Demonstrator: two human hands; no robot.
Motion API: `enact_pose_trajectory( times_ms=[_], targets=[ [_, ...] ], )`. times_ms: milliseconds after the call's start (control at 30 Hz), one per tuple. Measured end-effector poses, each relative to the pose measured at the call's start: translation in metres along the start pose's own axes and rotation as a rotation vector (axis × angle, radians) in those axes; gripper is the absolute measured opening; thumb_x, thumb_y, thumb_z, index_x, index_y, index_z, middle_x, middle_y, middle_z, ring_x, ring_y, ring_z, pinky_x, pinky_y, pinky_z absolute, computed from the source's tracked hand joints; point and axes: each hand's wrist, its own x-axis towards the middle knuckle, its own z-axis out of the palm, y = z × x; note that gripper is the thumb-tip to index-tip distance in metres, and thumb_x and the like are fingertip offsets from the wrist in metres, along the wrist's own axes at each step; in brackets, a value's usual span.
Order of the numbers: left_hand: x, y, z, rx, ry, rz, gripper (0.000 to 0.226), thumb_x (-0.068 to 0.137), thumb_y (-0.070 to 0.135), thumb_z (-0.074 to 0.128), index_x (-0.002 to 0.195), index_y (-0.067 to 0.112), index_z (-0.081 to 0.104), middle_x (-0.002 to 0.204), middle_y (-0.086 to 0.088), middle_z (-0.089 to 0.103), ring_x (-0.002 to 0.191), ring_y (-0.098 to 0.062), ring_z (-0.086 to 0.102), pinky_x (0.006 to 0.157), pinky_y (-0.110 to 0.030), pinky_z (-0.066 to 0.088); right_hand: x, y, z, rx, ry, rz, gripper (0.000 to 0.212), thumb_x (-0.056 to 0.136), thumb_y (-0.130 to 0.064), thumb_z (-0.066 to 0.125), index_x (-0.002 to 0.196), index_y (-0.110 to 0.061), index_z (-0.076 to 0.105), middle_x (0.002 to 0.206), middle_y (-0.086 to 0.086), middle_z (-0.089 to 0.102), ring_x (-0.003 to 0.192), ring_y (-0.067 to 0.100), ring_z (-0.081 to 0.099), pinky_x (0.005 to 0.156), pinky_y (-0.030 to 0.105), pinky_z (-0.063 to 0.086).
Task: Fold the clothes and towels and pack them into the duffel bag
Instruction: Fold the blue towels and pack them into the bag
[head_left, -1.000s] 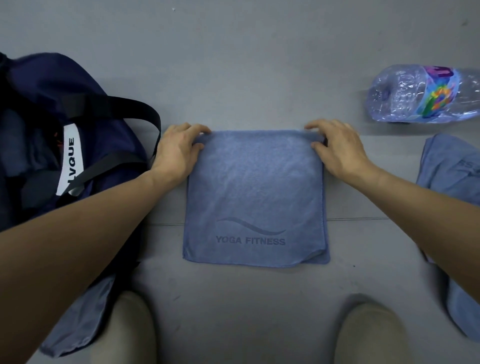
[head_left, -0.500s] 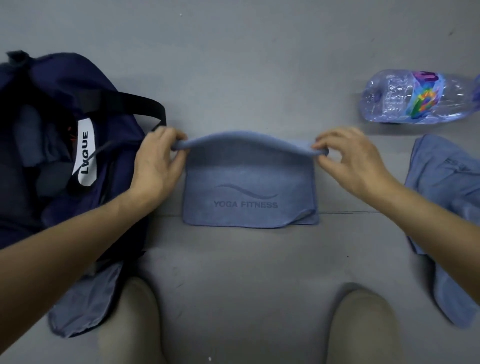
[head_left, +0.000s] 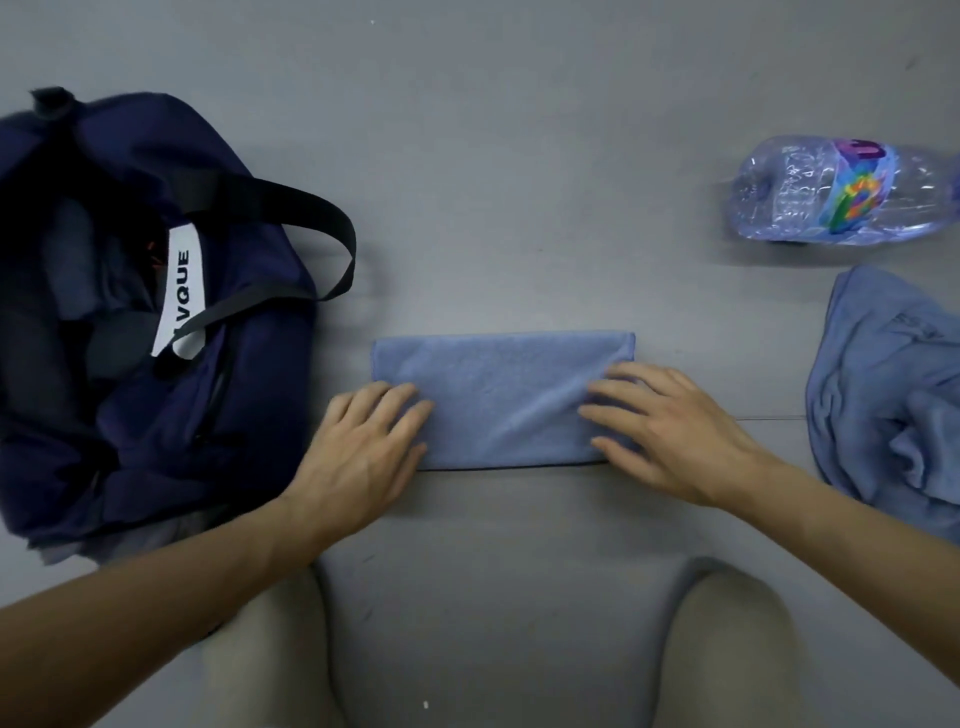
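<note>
A blue towel (head_left: 501, 387) lies folded into a narrow strip on the grey floor in front of me. My left hand (head_left: 363, 452) rests flat on its left end with straight fingers. My right hand (head_left: 670, 431) presses flat on its right end, fingers spread. The navy duffel bag (head_left: 244, 405) sits open at the left, with dark fabric inside and a white label on its strap. A second blue towel (head_left: 893, 405) lies crumpled at the right edge.
A clear plastic water bottle (head_left: 841, 192) with a colourful label lies on its side at the upper right. My two knees (head_left: 727, 649) show at the bottom. The bag's black handle (head_left: 332, 234) loops toward the towel.
Both hands lifted the towel's far edge, carried it toward me and laid it over the near half. The printed logo is now covered, and the hands lie flat on the folded strip.
</note>
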Motion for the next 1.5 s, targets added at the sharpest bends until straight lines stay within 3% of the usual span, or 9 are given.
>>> enact_pose_trajectory(
  times_ms=[133,300,433,567,733,900,1067,1333,1500],
  targets=[
    [0.027,0.031,0.010,-0.083,-0.121,-0.178,0.064,0.101,0.048,0.027,0.155,0.015,0.036,0.157,-0.010,0.039,0.134,-0.034,0.045,0.103,-0.046,0.041,0.028,0.015,0.020,-0.104,-0.156,0.019,0.058,0.100,-0.050,0.035,0.150,-0.021,0.044,0.159,0.011,0.037,0.148,0.035,0.030,0.120,0.052,0.027],
    [0.069,0.027,0.036,-0.165,-0.123,-0.263,0.080,0.095,0.068,0.009,0.161,0.024,-0.003,0.168,-0.003,-0.010,0.156,-0.028,-0.009,0.125,-0.053,-0.002,0.026,0.022,0.033,-0.114,-0.245,0.173,0.072,0.095,-0.062,0.027,0.156,-0.024,0.031,0.164,0.008,0.024,0.149,0.035,0.027,0.117,0.054,0.030],
    [0.120,-0.011,0.027,-0.037,-0.060,-0.080,0.071,0.100,0.061,0.016,0.161,0.027,0.005,0.169,-0.011,0.001,0.155,-0.036,0.000,0.121,-0.058,-0.003,0.008,-0.012,0.037,-0.058,-0.162,0.287,0.076,0.094,-0.066,0.032,0.153,-0.020,0.039,0.160,0.016,0.033,0.142,0.037,0.039,0.108,0.052,0.042],
    [0.152,-0.018,0.003,0.000,-0.033,-0.196,0.068,0.105,0.044,0.035,0.162,0.027,0.003,0.168,-0.015,-0.009,0.154,-0.037,-0.009,0.123,-0.059,-0.002,-0.012,-0.057,0.040,-0.056,-0.161,0.185,0.070,0.093,-0.064,0.038,0.145,-0.020,0.052,0.153,0.017,0.044,0.120,0.036,0.056,0.091,0.047,0.050],
    [0.109,0.021,0.018,-0.180,0.235,0.134,0.061,0.088,-0.001,0.058,0.148,0.009,0.049,0.154,-0.022,0.042,0.145,-0.043,0.034,0.120,-0.052,0.026,-0.015,-0.064,0.043,-0.060,-0.133,0.070,0.065,0.092,-0.054,0.045,0.148,-0.021,0.047,0.159,0.012,0.036,0.140,0.034,0.041,0.106,0.047,0.043],
    [0.023,0.034,0.057,-0.174,0.056,0.352,0.056,0.104,0.025,0.044,0.156,0.010,0.033,0.165,-0.013,0.025,0.153,-0.030,0.021,0.122,-0.047,0.024,0.000,-0.049,0.057,-0.087,-0.172,-0.056,0.080,0.086,-0.049,0.069,0.152,-0.015,0.040,0.160,0.012,0.034,0.147,0.031,0.034,0.116,0.048,0.036],
    [0.012,-0.002,0.062,-0.063,-0.020,0.384,0.062,0.108,0.043,0.033,0.160,0.011,0.022,0.167,-0.010,0.017,0.155,-0.026,0.015,0.123,-0.046,0.022,-0.002,-0.032,0.062,-0.077,-0.136,-0.081,0.062,0.097,-0.045,0.051,0.153,-0.019,0.040,0.160,0.005,0.036,0.147,0.025,0.035,0.116,0.050,0.034],
    [0.015,0.016,0.052,-0.129,0.133,0.200,0.065,0.097,0.056,0.052,0.142,0.009,0.055,0.155,-0.013,0.045,0.142,-0.034,0.042,0.115,-0.049,0.036,0.017,-0.024,0.061,-0.003,0.069,-0.105,0.033,0.095,-0.028,0.053,0.123,-0.026,0.069,0.137,-0.005,0.062,0.121,0.023,0.061,0.090,0.037,0.048],
    [0.037,0.034,0.040,-0.143,0.171,0.271,0.066,0.088,0.062,0.064,0.130,0.012,0.058,0.133,-0.012,0.056,0.122,-0.034,0.051,0.103,-0.044,0.040,0.046,-0.043,0.042,0.195,0.065,0.130,0.023,0.095,-0.035,0.050,0.093,-0.021,0.068,0.096,-0.003,0.071,0.089,0.027,0.064,0.077,0.036,0.049]
  ],
)
